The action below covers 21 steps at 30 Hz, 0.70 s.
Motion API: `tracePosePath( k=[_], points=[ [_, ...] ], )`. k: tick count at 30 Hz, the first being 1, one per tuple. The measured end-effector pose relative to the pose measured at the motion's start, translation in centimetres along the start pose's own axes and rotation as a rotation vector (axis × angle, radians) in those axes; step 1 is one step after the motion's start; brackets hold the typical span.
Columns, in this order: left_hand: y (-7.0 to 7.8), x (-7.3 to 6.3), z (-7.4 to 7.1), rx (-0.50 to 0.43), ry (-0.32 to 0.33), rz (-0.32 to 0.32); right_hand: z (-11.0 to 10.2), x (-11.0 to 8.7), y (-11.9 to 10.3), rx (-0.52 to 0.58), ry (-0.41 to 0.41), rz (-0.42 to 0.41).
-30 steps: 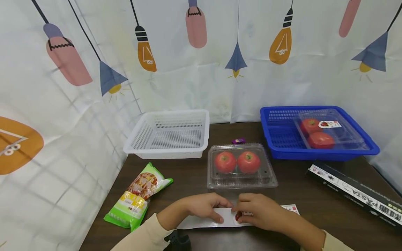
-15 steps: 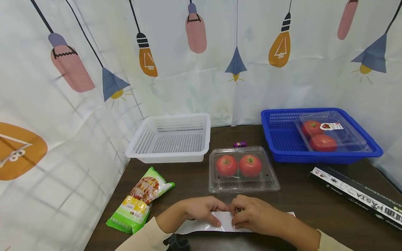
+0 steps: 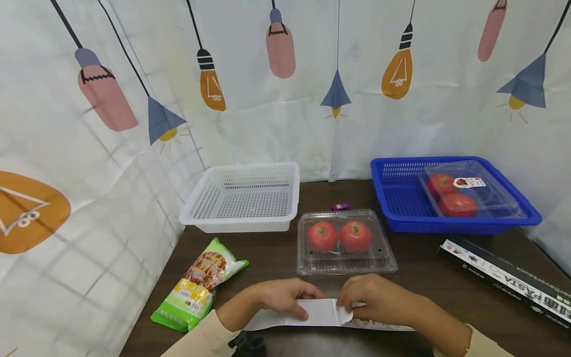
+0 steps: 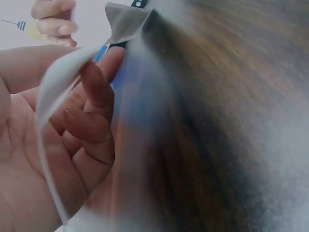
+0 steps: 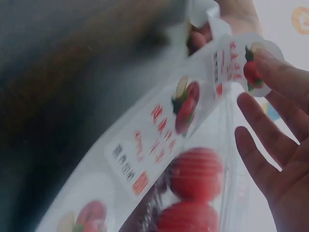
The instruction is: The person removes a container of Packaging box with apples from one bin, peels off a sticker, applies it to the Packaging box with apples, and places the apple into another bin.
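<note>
My left hand [image 3: 285,297] grips a long white strip of sticker labels [image 3: 318,312] between thumb and fingers, low in the head view. In the left wrist view the strip's backing [image 4: 58,82] curves across the palm. Farther right along the strip, my right hand [image 3: 383,300] pinches the end of a sticker [image 5: 234,67] printed with red fruit and red lettering. That sticker is partly lifted off the strip, its white back folded over. More printed labels lie along the strip in the right wrist view. Just beyond the hands sits a closed clear plastic box [image 3: 308,265] holding two red fruits [image 3: 323,236].
Behind stand a white basket [image 3: 241,225] and a blue basket [image 3: 446,225], which holds a labelled clear box of red fruits [image 3: 458,205]. A green food packet [image 3: 196,287] lies left, a black pasta box [image 3: 504,277] right. A small purple packet [image 3: 341,206] lies behind the clear box.
My right hand has moved a little right, lifting the sticker's end from the strip so its white back shows. My left hand keeps its grip. The head view has tilted slightly.
</note>
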<state>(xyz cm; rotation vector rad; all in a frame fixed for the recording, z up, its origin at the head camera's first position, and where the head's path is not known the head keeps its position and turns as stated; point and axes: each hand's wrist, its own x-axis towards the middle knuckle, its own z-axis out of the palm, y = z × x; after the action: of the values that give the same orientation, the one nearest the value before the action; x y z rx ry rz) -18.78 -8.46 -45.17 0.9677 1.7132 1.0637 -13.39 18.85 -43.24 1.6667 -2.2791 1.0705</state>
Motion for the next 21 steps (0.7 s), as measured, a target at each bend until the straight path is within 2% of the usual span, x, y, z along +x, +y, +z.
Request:
tracePosePath(
  k=[3, 8, 10, 17, 21],
  points=[
    [-0.3, 0.0, 0.2, 0.038, -0.003, -0.013, -0.6, -0.3, -0.1, 0.055, 0.003, 0.060],
    [-0.4, 0.1, 0.3, 0.129, 0.006, -0.019, -1.6, -0.6, -0.3, 0.009, 0.026, 0.140],
    [-0.4, 0.1, 0.3, 0.154, 0.016, -0.022, -2.1, -0.6, -0.4, 0.002, 0.020, 0.197],
    [-0.3, 0.0, 0.7, 0.236, 0.073, -0.019, -3.5, -0.7, -0.8, 0.011, 0.013, 0.484],
    [0.0, -0.6, 0.8, 0.345, 0.129, -0.014, -4.0, -0.3, -0.8, -0.065, 0.051, 0.559]
  ],
)
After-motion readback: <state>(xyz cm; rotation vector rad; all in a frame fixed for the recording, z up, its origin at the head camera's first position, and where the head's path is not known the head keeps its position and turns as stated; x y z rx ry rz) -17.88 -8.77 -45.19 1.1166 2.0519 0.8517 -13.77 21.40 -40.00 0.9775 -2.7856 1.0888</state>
